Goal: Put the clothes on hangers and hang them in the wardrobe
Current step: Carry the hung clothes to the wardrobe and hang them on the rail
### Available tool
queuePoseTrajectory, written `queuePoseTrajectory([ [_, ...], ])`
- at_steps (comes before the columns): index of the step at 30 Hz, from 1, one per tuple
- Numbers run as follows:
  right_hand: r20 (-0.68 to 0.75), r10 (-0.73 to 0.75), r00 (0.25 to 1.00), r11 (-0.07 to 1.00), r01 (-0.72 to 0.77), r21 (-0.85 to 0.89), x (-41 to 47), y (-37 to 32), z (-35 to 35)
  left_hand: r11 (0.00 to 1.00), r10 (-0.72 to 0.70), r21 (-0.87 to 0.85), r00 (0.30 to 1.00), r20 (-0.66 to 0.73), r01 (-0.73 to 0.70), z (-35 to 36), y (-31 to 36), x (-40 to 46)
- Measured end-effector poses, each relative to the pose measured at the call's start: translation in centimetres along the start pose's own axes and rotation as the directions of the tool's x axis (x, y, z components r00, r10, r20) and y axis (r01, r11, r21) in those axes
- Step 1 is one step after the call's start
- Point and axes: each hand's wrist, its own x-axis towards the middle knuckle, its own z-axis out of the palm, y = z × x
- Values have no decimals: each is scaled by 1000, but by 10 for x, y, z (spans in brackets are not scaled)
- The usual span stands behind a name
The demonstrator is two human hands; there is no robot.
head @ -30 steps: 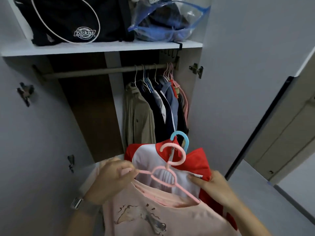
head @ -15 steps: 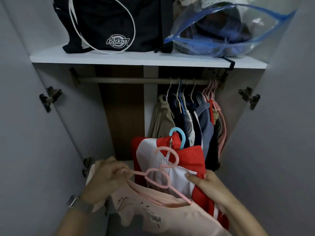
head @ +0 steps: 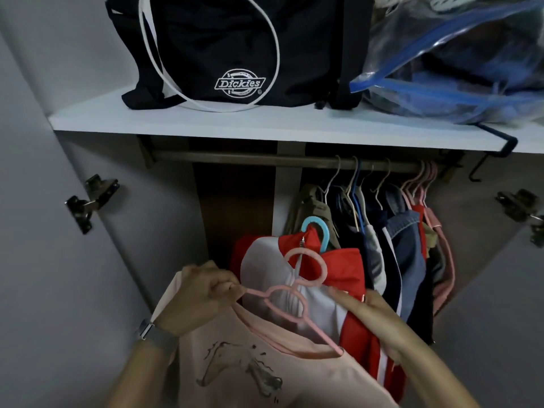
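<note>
A pale pink T-shirt (head: 265,375) with a dark print hangs on a pink hanger (head: 297,293) in front of me. My left hand (head: 200,295) grips the hanger's left arm together with the shirt's shoulder. My right hand (head: 374,319) holds the right side, between the pink shirt and a red and white jacket (head: 270,269) that sits behind it on a blue hanger (head: 316,228). Both garments are below the wardrobe rail (head: 235,157), whose left half is bare.
Several hung clothes (head: 382,237) fill the rail's right half. On the shelf (head: 206,122) above stand a black Dickies bag (head: 235,48) and a clear blue-edged storage bag (head: 459,63). Open grey doors with metal hinges (head: 88,198) flank both sides. A black hook (head: 497,154) hangs off the shelf's right.
The view has tilted up and closed in on the wardrobe. Both hands have lifted the pink shirt and the jacket a little toward the rail, keeping the same hold.
</note>
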Motion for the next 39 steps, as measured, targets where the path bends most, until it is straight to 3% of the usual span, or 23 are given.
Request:
queuePoseTrajectory([
  [4, -89, 45, 995, 999, -42, 34, 34, -8, 11, 999, 39, -8, 999, 23, -39, -2, -27, 29],
  [16, -274, -173, 946, 985, 161, -67, 85, -41, 29, 993, 80, -95, 995, 53, -75, -28, -51, 79],
  [23, -484, -212, 849, 977, 171, -128, 125, -72, 20, 989, 74, -134, 996, 43, -68, -32, -44, 102],
  [31, -539, -392, 745, 911, 231, -343, 165, -83, 18, 993, 67, -100, 996, 51, -61, -35, -32, 117],
  [35, -476, -317, 821, 871, 53, -488, 193, -64, 7, 990, 26, -141, 998, 57, -17, -32, -34, 108],
  [39, -299, -245, 922, 732, -26, -681, 210, -45, 1, 996, -5, -92, 996, 84, 13, -27, -29, 100],
])
